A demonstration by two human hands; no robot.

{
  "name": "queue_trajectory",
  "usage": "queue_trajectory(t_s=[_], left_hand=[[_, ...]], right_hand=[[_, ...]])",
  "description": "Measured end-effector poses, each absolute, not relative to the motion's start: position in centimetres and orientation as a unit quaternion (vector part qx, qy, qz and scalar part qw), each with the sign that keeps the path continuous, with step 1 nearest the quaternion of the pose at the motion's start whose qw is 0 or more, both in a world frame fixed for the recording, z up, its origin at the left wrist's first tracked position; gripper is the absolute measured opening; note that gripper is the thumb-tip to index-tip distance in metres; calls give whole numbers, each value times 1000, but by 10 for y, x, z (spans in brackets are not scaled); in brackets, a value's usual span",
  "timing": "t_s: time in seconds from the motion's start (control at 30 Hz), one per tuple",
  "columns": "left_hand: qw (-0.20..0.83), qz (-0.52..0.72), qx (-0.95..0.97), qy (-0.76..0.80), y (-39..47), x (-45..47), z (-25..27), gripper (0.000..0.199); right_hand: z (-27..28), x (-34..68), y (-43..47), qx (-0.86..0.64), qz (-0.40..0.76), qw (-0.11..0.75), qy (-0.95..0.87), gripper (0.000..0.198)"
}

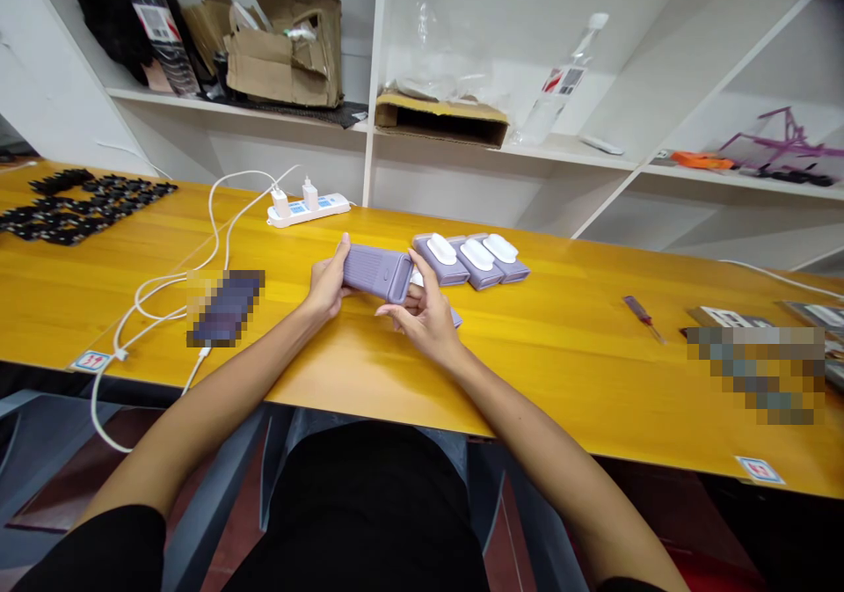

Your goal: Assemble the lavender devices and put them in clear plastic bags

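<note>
Both hands hold a purple power bank [377, 273] above the table, its ribbed face and a small oval button turned toward me. My left hand [328, 284] grips its left end, thumb on top. At the right end, the fingers of my right hand [425, 310] are curled around the edge. Part of something white shows behind the right fingers. Under that hand, the corner of another purple thing [456, 318] peeks out, mostly hidden. Just beyond, three similar purple power banks [484, 277] lie in a row, each with a white rounded piece [477, 254] on top.
A white power strip [309, 212] with two plugs stands at the back; its cables loop leftward near a phone [228, 309]. Many black parts [85, 205] lie far left. A screwdriver [643, 317] rests to the right. Shelves behind hold bottles and a torn cardboard box [287, 64].
</note>
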State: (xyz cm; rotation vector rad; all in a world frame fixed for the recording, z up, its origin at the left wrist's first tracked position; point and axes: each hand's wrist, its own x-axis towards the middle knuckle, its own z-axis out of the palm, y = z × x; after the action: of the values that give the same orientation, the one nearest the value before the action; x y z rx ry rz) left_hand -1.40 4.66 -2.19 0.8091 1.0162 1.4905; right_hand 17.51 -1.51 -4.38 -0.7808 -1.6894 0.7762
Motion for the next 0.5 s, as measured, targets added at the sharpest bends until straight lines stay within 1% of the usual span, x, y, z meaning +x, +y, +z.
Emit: queue_trajectory(t_s=[0.13,0.2,0.37,0.5], left_hand=[[543,606,360,456,45,-12,-24,70],[535,595,368,473,43,-11,-23,72],[517,574,397,495,40,-8,-23,73],[505,596,394,484,41,-9,-22,66]], right_hand=[[-42,177,-14,-334,347,530,-698,100],[-42,177,-15,-339,360,528,-691,104],[-41,177,-17,-356,347,528,-688,104],[-37,177,-20,-364,323,518,-703,97]])
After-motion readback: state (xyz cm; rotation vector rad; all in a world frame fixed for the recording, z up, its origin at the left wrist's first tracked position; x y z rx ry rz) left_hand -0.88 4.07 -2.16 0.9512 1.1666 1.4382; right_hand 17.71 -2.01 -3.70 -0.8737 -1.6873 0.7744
